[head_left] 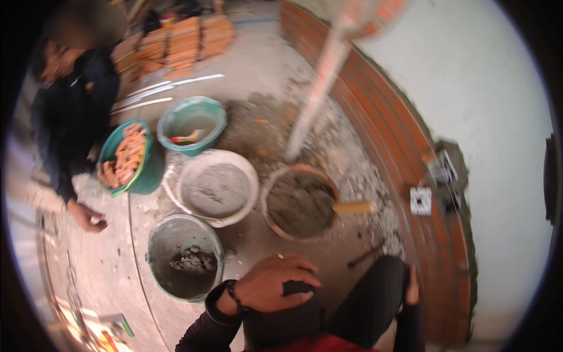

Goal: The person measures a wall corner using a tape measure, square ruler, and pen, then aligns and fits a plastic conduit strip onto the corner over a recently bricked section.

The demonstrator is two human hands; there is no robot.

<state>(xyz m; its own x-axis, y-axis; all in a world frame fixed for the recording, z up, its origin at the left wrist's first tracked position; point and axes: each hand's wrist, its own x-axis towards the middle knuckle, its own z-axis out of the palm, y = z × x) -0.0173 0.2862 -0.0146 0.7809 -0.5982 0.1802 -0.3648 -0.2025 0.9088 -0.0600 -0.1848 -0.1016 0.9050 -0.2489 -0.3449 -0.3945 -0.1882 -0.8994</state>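
My left hand [272, 283] rests over my dark-clothed left knee, fingers apart and empty. My right hand [413, 284] is mostly hidden beside my right knee [381, 276]; its fingers are unclear. Ahead of my left hand sit a dark bucket [170, 276] with grey residue, a pale bucket [211, 190] of grey powdery material, and a terracotta-coloured tub [296, 199] of wet mortar with a wooden handle [355, 207] sticking out. Behind them are a teal basin [199, 129] holding a brush-like tool and a green bucket [123, 158] of orange brick pieces.
A co-worker [70, 117] in dark clothing crouches at left, hand low. Brick-slip stacks [182, 44] and white strips [170, 85] lie behind. A pale post [314, 100] stands near a brick-clad wall [381, 111] with electrical boxes [440, 176]. Rubble covers the floor along it.
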